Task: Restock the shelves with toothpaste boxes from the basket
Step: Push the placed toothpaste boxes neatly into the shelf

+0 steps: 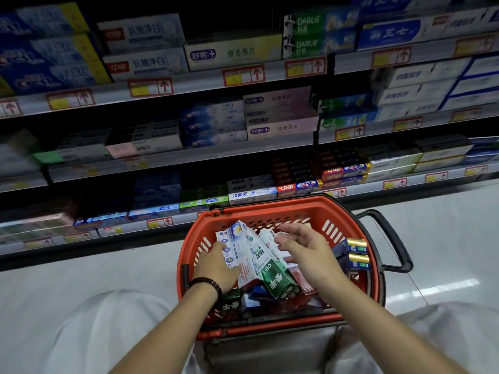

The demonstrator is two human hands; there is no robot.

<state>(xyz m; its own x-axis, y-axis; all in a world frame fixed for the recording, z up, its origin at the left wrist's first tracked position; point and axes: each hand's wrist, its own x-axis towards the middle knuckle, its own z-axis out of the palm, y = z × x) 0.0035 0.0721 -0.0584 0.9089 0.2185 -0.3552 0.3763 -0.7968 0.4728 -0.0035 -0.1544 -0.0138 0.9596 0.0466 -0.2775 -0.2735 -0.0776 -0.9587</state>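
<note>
A red basket (270, 209) stands on the floor before the shelves (189, 155), holding several toothpaste boxes. My left hand (216, 265) holds a white-and-blue box (235, 244) at its lower left side, fingers under it. A green-and-white box (272, 273) leans beside it. My right hand (305, 249) hovers over the boxes with fingers spread, touching nothing that I can tell. Blue boxes with gold caps (356, 252) lie at the basket's right wall.
Several shelf rows packed with toothpaste boxes run across the view, with red-and-yellow price tags (159, 222) on their edges. The basket's black handle (391, 238) sticks out to the right. My knees in pale trousers (94, 333) frame the basket on a shiny floor.
</note>
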